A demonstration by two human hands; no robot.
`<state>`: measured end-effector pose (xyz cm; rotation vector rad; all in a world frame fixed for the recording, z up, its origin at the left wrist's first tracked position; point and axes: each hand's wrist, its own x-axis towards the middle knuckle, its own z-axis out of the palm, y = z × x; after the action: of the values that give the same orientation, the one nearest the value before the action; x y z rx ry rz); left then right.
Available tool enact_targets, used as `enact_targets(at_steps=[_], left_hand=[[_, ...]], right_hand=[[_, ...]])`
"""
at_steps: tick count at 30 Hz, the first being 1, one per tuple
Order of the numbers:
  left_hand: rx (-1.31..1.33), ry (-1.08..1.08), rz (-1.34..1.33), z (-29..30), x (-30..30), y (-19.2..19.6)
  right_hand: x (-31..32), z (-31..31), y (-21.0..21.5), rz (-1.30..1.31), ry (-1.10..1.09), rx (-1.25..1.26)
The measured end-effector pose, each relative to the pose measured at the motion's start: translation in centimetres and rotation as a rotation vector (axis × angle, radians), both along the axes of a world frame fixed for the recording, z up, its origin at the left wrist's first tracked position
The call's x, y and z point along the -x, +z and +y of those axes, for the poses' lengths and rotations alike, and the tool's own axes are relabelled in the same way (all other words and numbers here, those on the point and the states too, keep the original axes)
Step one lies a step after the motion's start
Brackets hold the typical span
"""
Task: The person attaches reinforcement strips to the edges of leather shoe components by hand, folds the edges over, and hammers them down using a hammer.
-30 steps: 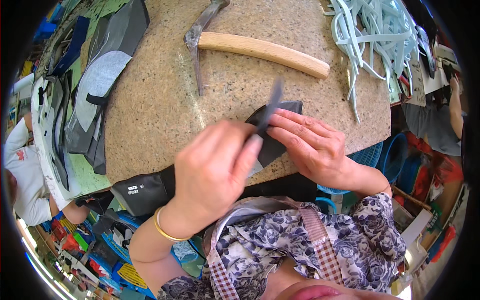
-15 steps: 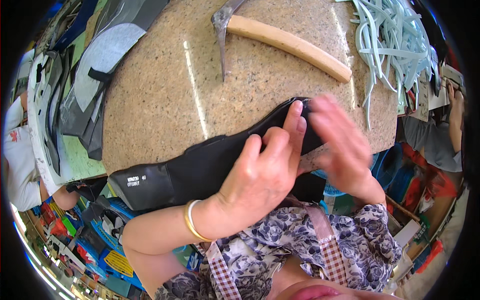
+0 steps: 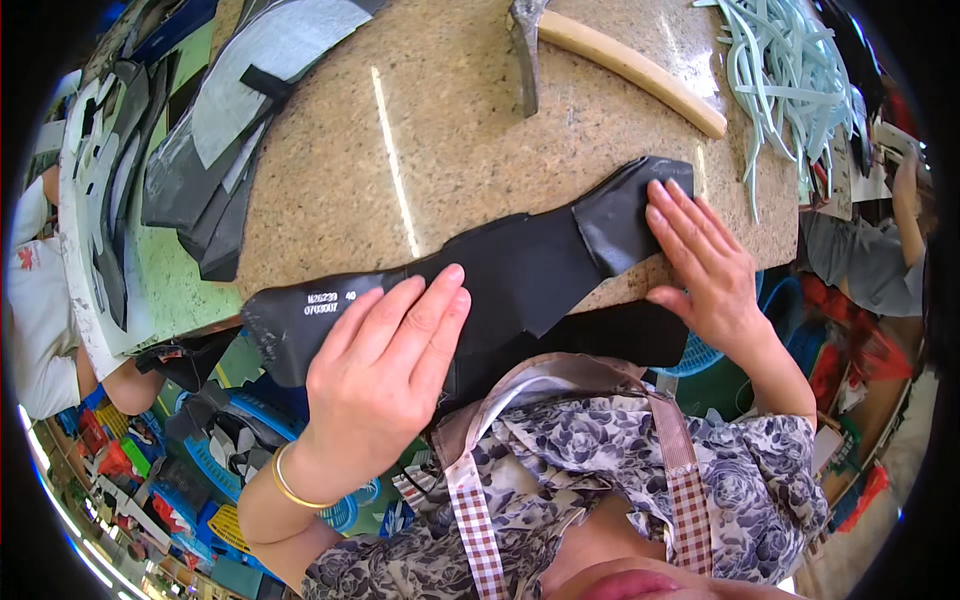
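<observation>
While one black leather-like shoe-upper piece [image 3: 515, 285] is laid along the near edge of the speckled stone tabletop [image 3: 330, 190], two bare hands are spread over it. By the left hand [image 3: 380, 360], the printed left portion is covered, four fingers being stretched out flat on the surface; nothing is grasped, and the fingers are left unclenched. By the right hand [image 3: 710, 280], the glossier right end is pressed with extended fingertips, the thumb being held apart; no closed grip is formed there either. Part of the piece is hung over the near edge. One gold-coloured bangle [image 3: 291, 495] is worn on the left wrist, and two checked apron straps [image 3: 480, 530] are seen below the hands. One claw-like metal-headed hammer with one wooden handle [image 3: 632, 68] is laid near the far edge. At the far right corner, one tangle of pale blue strips [image 3: 790, 90] is heaped; its strips are too interlaced to be counted. Across the left edge, one pile of dark grey cut pieces [image 3: 195, 185] is spread, their exact number being hidden by overlap.
</observation>
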<state>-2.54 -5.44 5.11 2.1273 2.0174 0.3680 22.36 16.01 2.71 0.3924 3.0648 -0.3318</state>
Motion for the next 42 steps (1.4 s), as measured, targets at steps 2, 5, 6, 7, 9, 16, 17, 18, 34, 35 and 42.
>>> enact_targets(at_steps=[2, 5, 6, 7, 9, 16, 17, 18, 34, 35, 42], left_hand=[[-0.009, -0.002, -0.006, -0.4, 0.5, -0.4], [-0.114, -0.044, 0.018, 0.1, 0.6, -0.6], [-0.113, -0.05, 0.059, -0.1, 1.1, -0.1], [-0.121, -0.062, 0.099, -0.4, 1.7, 0.4], [-0.168, 0.039, 0.054, -1.6, 4.0, 1.2], [-0.168, 0.636, -1.03, -3.3, 6.3, -2.4], [-0.098, 0.633, -1.042, -2.6, 6.2, -2.8], [-0.181, 0.627, -1.101, -1.8, 6.0, -3.3], [-0.047, -0.164, 0.232, -3.0, 11.4, -1.2], [-0.042, -0.162, 0.229, -3.4, 10.5, -1.1], [0.06, 0.091, -0.026, -5.6, 3.0, -4.2]], right_hand=[[1.9, -0.6, 0.7, 0.141, 0.016, 0.115], [7.9, -4.9, 2.1, 0.391, 0.165, 0.431], [9.7, -6.4, 1.5, 0.395, 0.199, 0.488], [10.8, -7.6, 1.0, 0.398, 0.23, 0.534], [11.9, -8.4, -0.3, 0.327, 0.167, 0.289], [12.7, -7.2, 1.4, 0.165, -0.196, 0.853], [12.5, -7.2, 1.3, 0.173, -0.145, 0.839], [12.5, -7.5, 0.1, 0.363, -0.053, 0.795], [10.9, -10.2, -0.7, 0.151, 0.323, -0.122], [11.0, -10.2, -1.0, 0.15, 0.325, -0.116], [9.4, -7.2, -0.8, 0.255, 0.335, -0.003]])
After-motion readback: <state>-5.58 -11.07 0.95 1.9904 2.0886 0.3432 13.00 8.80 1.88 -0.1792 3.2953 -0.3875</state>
